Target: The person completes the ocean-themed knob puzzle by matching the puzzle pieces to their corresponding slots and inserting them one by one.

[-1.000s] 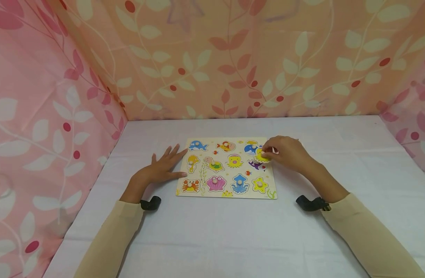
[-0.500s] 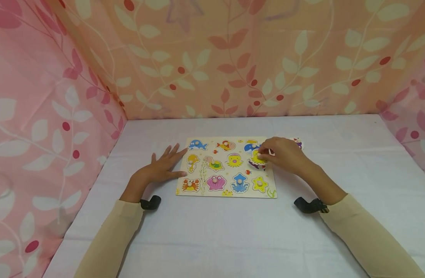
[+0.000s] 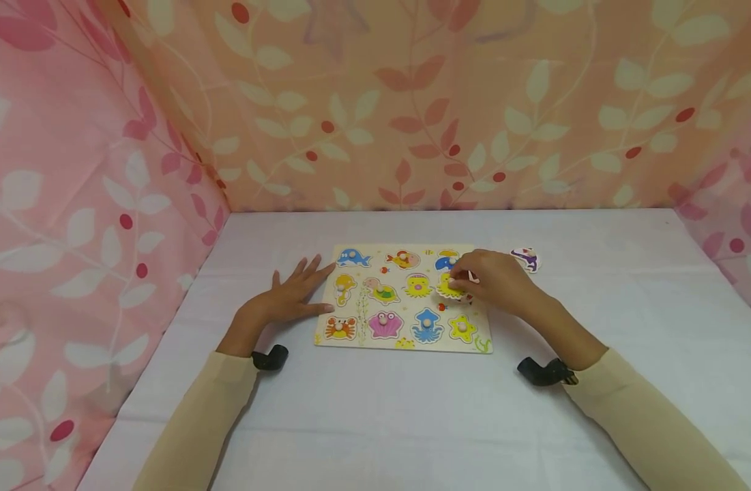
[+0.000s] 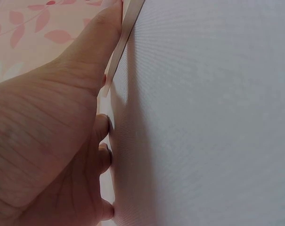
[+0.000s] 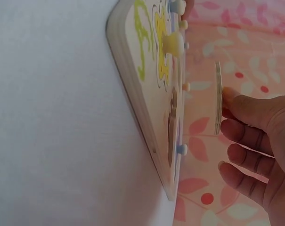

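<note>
My right hand [image 3: 496, 278] pinches a yellow octopus puzzle piece [image 3: 450, 285] over the right part of the wooden peg puzzle board [image 3: 406, 348]. In the right wrist view the held piece [image 5: 218, 99] appears edge-on, raised off the board [image 5: 141, 117], with thumb and fingertips behind it. A matching octopus picture [image 3: 418, 286], without a peg, lies just left of the piece. My left hand [image 3: 289, 294] rests with spread fingers at the board's left edge, thumb and index finger right at it. The left wrist view shows that hand [image 4: 57, 127] against the board's edge [image 4: 121, 47].
A loose purple-and-white sea animal piece [image 3: 526, 260] lies right of the board. Pegged pieces sit in the board, among them a crab [image 3: 340, 329], a pink shell [image 3: 385, 325] and a blue squid [image 3: 427, 326]. Patterned cloth walls stand behind and left of the white-covered table [image 3: 375, 423].
My right hand has moved left and slightly toward me with the octopus piece, which uncovers the purple piece on the table. The left hand stays at the board's edge.
</note>
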{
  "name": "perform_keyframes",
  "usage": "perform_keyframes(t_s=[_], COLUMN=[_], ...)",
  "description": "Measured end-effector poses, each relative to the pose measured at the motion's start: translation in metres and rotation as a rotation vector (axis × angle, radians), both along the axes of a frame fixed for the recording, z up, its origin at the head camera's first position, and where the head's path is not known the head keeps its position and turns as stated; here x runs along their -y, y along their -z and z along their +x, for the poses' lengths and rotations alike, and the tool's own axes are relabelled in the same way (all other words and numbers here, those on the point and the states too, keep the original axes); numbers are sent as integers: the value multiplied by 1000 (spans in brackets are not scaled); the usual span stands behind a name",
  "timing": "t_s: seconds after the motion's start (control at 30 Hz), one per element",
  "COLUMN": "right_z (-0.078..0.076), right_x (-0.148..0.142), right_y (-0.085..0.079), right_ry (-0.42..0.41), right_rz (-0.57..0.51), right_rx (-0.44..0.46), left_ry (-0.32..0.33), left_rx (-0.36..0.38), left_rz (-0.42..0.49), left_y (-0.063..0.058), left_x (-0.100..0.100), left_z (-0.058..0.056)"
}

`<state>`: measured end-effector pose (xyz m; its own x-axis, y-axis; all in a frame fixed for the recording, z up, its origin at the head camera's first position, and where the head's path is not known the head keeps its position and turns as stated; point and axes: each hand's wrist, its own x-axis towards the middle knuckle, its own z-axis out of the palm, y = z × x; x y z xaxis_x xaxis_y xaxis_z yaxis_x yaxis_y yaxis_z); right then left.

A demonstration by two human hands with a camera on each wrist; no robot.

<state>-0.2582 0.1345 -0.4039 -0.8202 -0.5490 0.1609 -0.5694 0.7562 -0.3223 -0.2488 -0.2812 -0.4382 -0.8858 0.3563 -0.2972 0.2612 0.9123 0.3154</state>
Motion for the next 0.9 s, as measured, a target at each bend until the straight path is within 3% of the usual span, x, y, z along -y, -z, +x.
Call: perform_keyframes(t_s=[0.23,0.9], right_z=[2,-8], right_x=[3,22], right_y=[-4,-6], right_ry=[-10,-97], right_rz=[2,36], right_rx=[3,47], left_ry=[-5,-3], left_rx=[-2,1], left_rz=[-5,-26], left_y=[1,1], left_x=[0,-1], left_z=[0,-2])
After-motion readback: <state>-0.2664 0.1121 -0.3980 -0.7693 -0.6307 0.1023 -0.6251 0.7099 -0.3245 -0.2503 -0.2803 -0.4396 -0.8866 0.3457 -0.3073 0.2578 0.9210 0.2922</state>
